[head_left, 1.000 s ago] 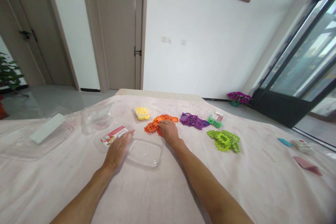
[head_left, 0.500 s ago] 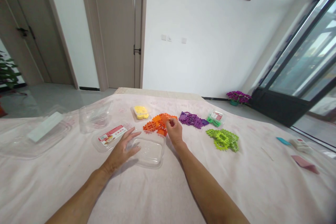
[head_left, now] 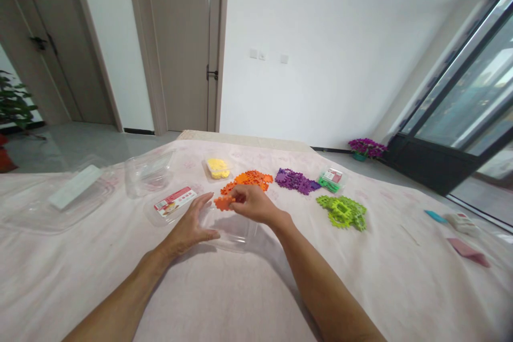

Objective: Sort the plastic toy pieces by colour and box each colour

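An orange toothed plastic gear [head_left: 224,203] is pinched in the fingers of my right hand [head_left: 256,204], over a clear plastic container [head_left: 232,238]. My left hand [head_left: 191,228] rests at that container's left side with fingers and thumb spread; whether it touches the wall I cannot tell. Just behind my right hand lies a pile of orange gears [head_left: 252,177], partly hidden by it. To the left of the container, a clear lid with a red and white label [head_left: 175,201] lies on the cloth.
Purple gears [head_left: 296,180] and lime green gears [head_left: 343,212] lie in piles to the right. A box of green pieces [head_left: 331,179] and a box of yellow pieces [head_left: 218,168] stand farther back. Larger clear containers [head_left: 149,173] sit at left. A pink cloth [head_left: 468,252] lies far right.
My right hand has come from the orange pile toward the left and nearer, carrying an orange gear over the clear container. My left hand has stayed beside the container. The view has shifted slightly.
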`<state>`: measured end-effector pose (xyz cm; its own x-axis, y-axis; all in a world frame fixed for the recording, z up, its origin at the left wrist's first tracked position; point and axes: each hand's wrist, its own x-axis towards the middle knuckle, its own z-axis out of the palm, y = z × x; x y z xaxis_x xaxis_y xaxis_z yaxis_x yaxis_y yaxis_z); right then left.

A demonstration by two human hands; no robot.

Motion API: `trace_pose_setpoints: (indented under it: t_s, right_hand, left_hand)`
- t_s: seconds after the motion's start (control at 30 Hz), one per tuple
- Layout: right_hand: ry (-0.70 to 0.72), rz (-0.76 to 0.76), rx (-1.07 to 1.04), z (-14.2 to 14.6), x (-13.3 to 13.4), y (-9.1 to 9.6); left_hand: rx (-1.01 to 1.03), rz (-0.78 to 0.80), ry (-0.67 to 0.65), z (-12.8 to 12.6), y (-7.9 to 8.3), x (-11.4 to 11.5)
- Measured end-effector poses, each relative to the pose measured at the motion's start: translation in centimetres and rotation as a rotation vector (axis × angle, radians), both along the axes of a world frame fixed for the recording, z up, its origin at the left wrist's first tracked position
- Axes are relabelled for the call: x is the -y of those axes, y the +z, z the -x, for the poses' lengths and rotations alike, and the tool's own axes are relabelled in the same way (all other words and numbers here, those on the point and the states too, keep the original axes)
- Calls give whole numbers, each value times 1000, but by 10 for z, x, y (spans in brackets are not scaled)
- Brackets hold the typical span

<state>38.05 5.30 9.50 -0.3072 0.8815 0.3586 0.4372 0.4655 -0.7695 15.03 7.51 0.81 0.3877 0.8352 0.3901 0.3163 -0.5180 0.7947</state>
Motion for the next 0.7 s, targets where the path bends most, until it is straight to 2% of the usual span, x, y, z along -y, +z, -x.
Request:
trace_pose_setpoints:
  t_s: [0.1,0.2,0.27,0.37,0.5,0.6,0.7]
  right_hand:
    - [42,-207,321,10,8,-6]
    - [160,-232,426,12,10,-11]
    - [155,-212,418,7,7,-11]
    - [10,-190,353,-8,-4,-9]
    - [-336,-185,343,-43,-22,-10]
    - [-533,-35,468,-67,-30,-18]
    - [-565,162,610,-76,-32,-28]
  left_hand:
    - [33,38,8,-2,-2,1]
    - [110,108,-9,-5,-3,3]
    - [144,154,-22,-6,-4,4]
    - [135,162,-33,-7,-5,4]
    - [-4,32,-6,-5,-4,5]
    - [-123,-73,18,-3,-1,7]
    - [-197,-146,8,-2,2,10]
